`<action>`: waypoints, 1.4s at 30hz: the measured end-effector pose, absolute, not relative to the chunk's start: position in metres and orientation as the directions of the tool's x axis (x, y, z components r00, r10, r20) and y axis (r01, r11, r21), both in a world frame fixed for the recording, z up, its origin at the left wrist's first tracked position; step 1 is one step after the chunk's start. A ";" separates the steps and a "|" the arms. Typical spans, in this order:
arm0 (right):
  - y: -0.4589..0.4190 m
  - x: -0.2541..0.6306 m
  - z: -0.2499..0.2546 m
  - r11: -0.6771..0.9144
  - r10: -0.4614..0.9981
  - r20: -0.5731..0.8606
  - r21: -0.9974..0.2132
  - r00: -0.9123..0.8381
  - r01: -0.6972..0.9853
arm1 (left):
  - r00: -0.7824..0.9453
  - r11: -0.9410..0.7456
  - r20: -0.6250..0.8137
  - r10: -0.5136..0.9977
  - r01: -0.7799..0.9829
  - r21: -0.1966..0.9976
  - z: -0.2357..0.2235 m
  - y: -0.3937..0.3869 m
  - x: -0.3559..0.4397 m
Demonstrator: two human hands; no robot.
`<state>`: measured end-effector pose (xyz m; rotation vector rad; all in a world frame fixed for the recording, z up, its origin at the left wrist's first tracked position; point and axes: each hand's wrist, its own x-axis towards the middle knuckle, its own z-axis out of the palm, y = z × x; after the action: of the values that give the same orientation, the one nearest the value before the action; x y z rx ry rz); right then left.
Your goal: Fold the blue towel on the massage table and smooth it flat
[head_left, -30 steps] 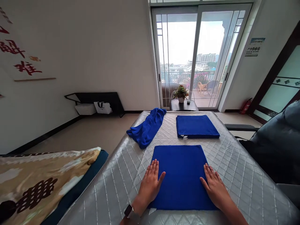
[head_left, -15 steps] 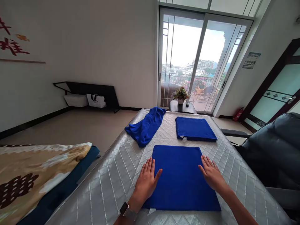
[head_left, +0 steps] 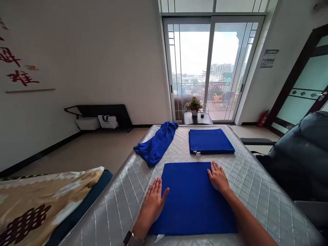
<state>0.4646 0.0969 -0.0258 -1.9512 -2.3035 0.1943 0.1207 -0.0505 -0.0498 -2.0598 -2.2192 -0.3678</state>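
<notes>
A folded blue towel point(head_left: 191, 198) lies flat on the silver quilted mattress point(head_left: 256, 191) right in front of me. My left hand point(head_left: 153, 203) rests flat on the towel's left edge, fingers stretched out. My right hand point(head_left: 217, 177) lies flat on the towel's far right corner, fingers spread. Beyond it sits a second folded blue towel point(head_left: 209, 140) with a small white tag. A crumpled blue towel point(head_left: 156, 143) lies at the far left of the mattress.
A patterned beige blanket point(head_left: 38, 208) over a dark blue cushion lies at the left. A dark armchair point(head_left: 299, 157) stands close on the right. A small black table with a potted plant point(head_left: 194, 104) stands before the glass balcony doors. A black shelf point(head_left: 102, 114) leans on the wall.
My right hand has slid forward along the towel's right side to its far corner. My left hand stays flat on the left edge. The view has shifted slightly.
</notes>
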 end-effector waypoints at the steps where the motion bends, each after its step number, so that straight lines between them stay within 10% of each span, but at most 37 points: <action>1: 0.097 0.465 -0.024 0.162 0.986 0.004 -0.181 -0.164 0.970 | -0.079 0.056 0.231 0.970 0.993 0.103 -0.044 -0.051 0.123; 13: 0.099 0.475 -0.021 0.219 0.975 0.012 -0.245 -0.223 0.944 | 0.467 -0.497 0.218 0.857 0.860 0.115 0.027 0.002 0.295; 22: 0.101 0.478 -0.030 0.244 0.969 0.011 -0.176 -0.246 0.954 | 0.309 -0.352 0.245 0.919 0.922 0.159 -0.018 0.075 0.341; 42: 0.101 0.481 -0.036 0.215 0.977 0.044 -0.142 -0.211 0.966 | -0.053 0.018 0.278 0.959 0.992 0.128 -0.042 0.046 0.129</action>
<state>0.4806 0.1009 -0.0362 -1.8906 -2.3491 0.1262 0.1291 0.0463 -0.0421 -2.0801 -2.1574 -0.4385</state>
